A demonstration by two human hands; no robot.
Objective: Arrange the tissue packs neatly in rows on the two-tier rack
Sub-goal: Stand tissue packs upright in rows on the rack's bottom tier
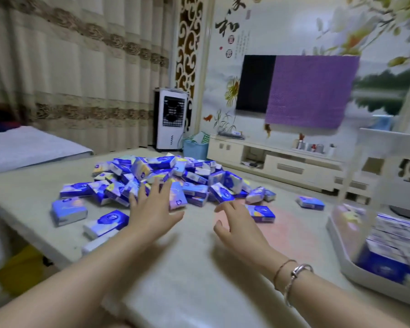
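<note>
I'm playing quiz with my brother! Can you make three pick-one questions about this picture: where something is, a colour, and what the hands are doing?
1. Where is the rack with packs already in it?
A. right of the hands
B. left of the hands
C. on the floor

2. What colour is the cloth over the TV?
A. red
B. purple
C. green

3. The hands are:
A. both gripping packs
B. both fists
C. open, holding nothing

Answers: 1 A, it stands at the table's right edge. 2 B, plainly purple. 3 C, the left hand and right hand reach toward the pile of tissue packs with spread fingers.
</note>
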